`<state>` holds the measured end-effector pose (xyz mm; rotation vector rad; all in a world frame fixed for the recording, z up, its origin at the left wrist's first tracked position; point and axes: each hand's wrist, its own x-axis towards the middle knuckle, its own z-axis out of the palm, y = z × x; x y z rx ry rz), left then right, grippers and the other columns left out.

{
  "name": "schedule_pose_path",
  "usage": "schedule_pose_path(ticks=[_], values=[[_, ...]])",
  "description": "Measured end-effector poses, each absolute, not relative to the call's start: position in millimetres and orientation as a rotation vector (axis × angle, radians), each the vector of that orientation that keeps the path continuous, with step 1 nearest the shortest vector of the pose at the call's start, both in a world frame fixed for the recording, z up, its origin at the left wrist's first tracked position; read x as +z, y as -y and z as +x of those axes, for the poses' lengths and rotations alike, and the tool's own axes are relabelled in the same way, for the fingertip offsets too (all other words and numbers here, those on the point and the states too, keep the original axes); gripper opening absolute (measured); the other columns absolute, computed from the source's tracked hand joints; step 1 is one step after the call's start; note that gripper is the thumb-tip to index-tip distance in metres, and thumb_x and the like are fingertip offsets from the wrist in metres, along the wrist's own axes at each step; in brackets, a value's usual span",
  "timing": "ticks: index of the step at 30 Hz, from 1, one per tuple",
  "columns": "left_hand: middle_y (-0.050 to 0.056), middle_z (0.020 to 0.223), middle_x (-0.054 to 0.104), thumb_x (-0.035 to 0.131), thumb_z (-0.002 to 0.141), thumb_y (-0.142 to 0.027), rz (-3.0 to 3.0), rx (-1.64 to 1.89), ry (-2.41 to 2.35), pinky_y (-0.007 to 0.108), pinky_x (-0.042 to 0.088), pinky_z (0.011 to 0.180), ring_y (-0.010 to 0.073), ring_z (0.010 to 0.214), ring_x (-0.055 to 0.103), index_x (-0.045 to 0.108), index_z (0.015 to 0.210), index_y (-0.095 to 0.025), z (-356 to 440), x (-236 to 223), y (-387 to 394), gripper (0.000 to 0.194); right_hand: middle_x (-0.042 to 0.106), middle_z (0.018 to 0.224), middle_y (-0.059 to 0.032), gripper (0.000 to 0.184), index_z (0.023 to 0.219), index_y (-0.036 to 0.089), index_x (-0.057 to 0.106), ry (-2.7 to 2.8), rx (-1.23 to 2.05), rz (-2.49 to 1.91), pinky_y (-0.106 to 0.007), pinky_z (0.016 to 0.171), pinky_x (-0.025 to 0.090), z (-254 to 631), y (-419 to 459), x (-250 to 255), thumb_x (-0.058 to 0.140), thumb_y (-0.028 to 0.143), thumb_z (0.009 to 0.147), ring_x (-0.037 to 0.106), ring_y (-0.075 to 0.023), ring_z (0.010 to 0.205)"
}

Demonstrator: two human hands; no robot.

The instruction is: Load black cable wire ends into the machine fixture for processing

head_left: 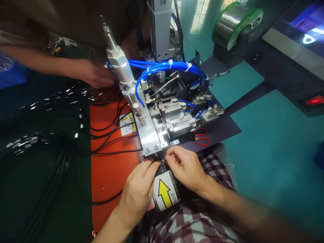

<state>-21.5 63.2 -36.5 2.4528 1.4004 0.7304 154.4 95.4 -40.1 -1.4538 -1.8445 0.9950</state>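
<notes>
Both hands meet at the near edge of a metal soldering-type fixture (pixel 149 133) with pneumatic cylinders and blue air tubes. My left hand (pixel 139 184) is closed, thumb and forefinger pressed together just below the bright metal plate. Opposite it, my right hand (pixel 186 167) pinches at the same spot. Something small and partly metallic shows between the fingertips, too small and covered to name. Right under them lies a white label with a yellow arrow (pixel 164 190). Black cables (pixel 116 153) run from the left across the orange-red board (pixel 108 179) toward the fixture.
A co-worker's hand (pixel 97 74) is among dark cables at upper left. More black cables with shiny ends (pixel 32 140) lie at left. A solder wire spool (pixel 238 25) stands at upper right. Red-handled scissors or snips (pixel 202 140) lie beside the fixture on the teal surface's dark plate.
</notes>
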Motion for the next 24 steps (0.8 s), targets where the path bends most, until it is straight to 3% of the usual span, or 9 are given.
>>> schedule_pose_path(ticks=[4, 8, 10, 15, 19, 24], values=[[0.013, 0.101, 0.062, 0.042, 0.091, -0.008, 2.461, 0.711, -1.419, 0.031, 0.057, 0.077, 0.0211, 0.09, 0.062, 0.06, 0.111, -0.011, -22, -35, -63, 0.027, 0.054, 0.062, 0.0012, 0.016, 0.076, 0.019, 0.057, 1.68, 1.248, -1.506, -0.025, 0.054, 0.033, 158, -101, -45, 0.049, 0.025, 0.088, 0.047, -0.0131, 0.056], [0.014, 0.096, 0.06, 0.038, 0.089, -0.005, 2.5, 0.641, -1.444, 0.031, 0.058, 0.066, 0.0218, 0.082, 0.063, 0.062, 0.11, -0.009, -22, -32, -62, 0.032, 0.032, 0.048, 0.0082, 0.029, 0.057, 0.02, 0.043, 1.302, 1.898, -1.405, -0.023, 0.043, 0.018, 158, -113, -48, 0.05, 0.031, 0.083, 0.024, -0.008, 0.043], [0.014, 0.097, 0.059, 0.038, 0.088, -0.004, 2.498, 0.635, -1.46, 0.03, 0.057, 0.065, 0.0212, 0.081, 0.063, 0.062, 0.11, -0.01, -22, -31, -61, 0.033, 0.025, 0.047, 0.0095, 0.033, 0.054, 0.021, 0.037, 1.2, 2.009, -1.351, -0.023, 0.042, 0.014, 160, -114, -50, 0.05, 0.033, 0.082, 0.019, -0.0071, 0.042], [0.013, 0.104, 0.059, 0.04, 0.089, -0.007, 2.453, 0.671, -1.476, 0.028, 0.057, 0.07, 0.0201, 0.088, 0.063, 0.061, 0.11, -0.014, -23, -32, -61, 0.03, 0.05, 0.063, 0.0032, 0.023, 0.077, 0.017, 0.057, 1.193, 1.611, -1.444, -0.022, 0.048, 0.032, 161, -90, -55, 0.056, 0.039, 0.084, 0.043, -0.0099, 0.054], [0.013, 0.099, 0.06, 0.042, 0.09, -0.009, 2.43, 0.691, -1.473, 0.026, 0.057, 0.07, 0.0195, 0.086, 0.064, 0.062, 0.107, -0.012, -22, -32, -63, 0.027, 0.047, 0.055, 0.0049, 0.017, 0.077, 0.018, 0.061, 1.333, 1.546, -1.535, -0.022, 0.047, 0.03, 156, -77, -50, 0.061, 0.034, 0.083, 0.041, -0.0102, 0.05], [0.013, 0.099, 0.061, 0.042, 0.09, -0.009, 2.427, 0.704, -1.469, 0.028, 0.057, 0.071, 0.0204, 0.086, 0.064, 0.063, 0.107, -0.011, -22, -32, -63, 0.027, 0.059, 0.067, -0.0012, 0.015, 0.079, 0.018, 0.06, 1.821, 1.11, -1.507, -0.027, 0.058, 0.036, 159, -86, -34, 0.05, 0.024, 0.089, 0.051, -0.0138, 0.06]])
